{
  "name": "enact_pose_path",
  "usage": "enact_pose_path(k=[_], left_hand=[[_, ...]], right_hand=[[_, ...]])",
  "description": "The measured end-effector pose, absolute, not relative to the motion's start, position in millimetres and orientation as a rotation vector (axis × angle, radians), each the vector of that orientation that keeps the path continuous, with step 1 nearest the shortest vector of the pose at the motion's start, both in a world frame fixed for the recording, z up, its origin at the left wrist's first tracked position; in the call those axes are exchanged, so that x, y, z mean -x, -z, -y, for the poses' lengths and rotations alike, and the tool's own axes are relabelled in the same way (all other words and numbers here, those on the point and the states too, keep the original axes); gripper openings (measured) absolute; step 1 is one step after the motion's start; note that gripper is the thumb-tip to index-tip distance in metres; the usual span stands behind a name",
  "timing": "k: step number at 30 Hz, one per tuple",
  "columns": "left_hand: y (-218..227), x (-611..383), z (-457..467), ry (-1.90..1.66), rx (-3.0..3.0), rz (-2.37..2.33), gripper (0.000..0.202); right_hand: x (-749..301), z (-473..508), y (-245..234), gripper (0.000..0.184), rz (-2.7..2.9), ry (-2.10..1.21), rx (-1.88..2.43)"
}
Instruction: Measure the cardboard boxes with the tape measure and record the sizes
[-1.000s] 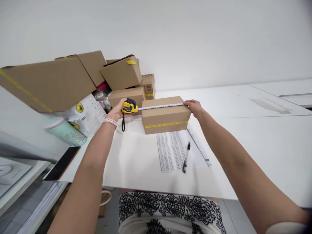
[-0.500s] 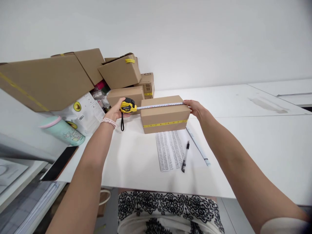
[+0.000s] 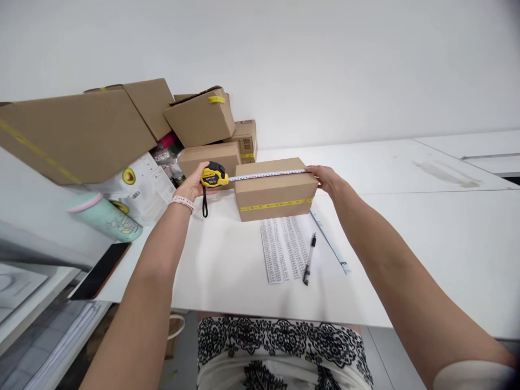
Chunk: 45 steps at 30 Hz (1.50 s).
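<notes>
A yellow and black tape measure (image 3: 214,175) is gripped in my left hand (image 3: 194,183), its black strap hanging down. The white blade runs out to the right across the top of a taped cardboard box (image 3: 276,194) on the table. At the box's right end, my right hand (image 3: 325,177) pinches the blade's free end against the top edge; the exact tip is hidden under its fingers. Under and before the box lies a sheet of printed labels (image 3: 282,249), with a black-capped pen (image 3: 310,260) across its right side.
Several cardboard boxes (image 3: 199,119) are stacked at the back left against the wall. A mint green bottle (image 3: 104,216) lies by a white avocado-printed package (image 3: 140,184). Near the left table edge is a dark phone (image 3: 101,271). A ruler-like strip (image 3: 330,241) lies right of the labels.
Almost nothing differs. Both hands, the tape measure and the box keep their places; the whole view has shifted very slightly.
</notes>
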<state>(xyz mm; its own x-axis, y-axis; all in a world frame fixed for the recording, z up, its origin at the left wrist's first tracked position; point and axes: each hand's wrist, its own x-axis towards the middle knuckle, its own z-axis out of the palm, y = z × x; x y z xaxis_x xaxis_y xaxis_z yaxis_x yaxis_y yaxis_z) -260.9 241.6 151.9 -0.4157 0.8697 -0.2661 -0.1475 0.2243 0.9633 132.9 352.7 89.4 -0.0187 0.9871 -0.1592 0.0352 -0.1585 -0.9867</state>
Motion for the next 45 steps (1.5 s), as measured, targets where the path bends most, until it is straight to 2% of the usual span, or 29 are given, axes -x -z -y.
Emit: enact_pose_path(k=[13, 28, 33, 36, 40, 43, 45], left_hand=[[-156.6, 252.6, -215.0, -1.377, -0.703, -1.533, 0.032], [-150.2, 251.9, -204.3, -1.397, -0.676, -1.478, 0.034], [-159.0, 242.1, -201.4, -1.504, -0.687, -1.449, 0.028], [-175.3, 231.0, -192.4, -1.593, -0.731, -1.399, 0.027], [-188.4, 208.3, -153.3, -1.624, -0.827, -1.268, 0.024], [-169.1, 180.2, -104.7, -1.521, -0.806, -1.078, 0.030], [-142.5, 155.2, -70.6, -1.330, -0.692, -0.982, 0.037]], right_hand=[[-128.3, -323.1, -103.1, 0.029, 1.088, -1.261, 1.415], [-132.6, -314.3, -105.0, 0.025, 1.120, -1.284, 1.448], [-135.3, -308.9, -108.7, 0.027, 1.139, -1.232, 1.540], [-141.3, -309.5, -123.7, 0.028, 1.184, -1.162, 1.597], [-146.1, -320.4, -167.4, 0.026, 1.225, -0.984, 1.507], [-138.0, -331.8, -199.9, 0.023, 1.244, -0.827, 1.309], [-125.3, -337.3, -209.9, 0.021, 1.308, -0.817, 1.213]])
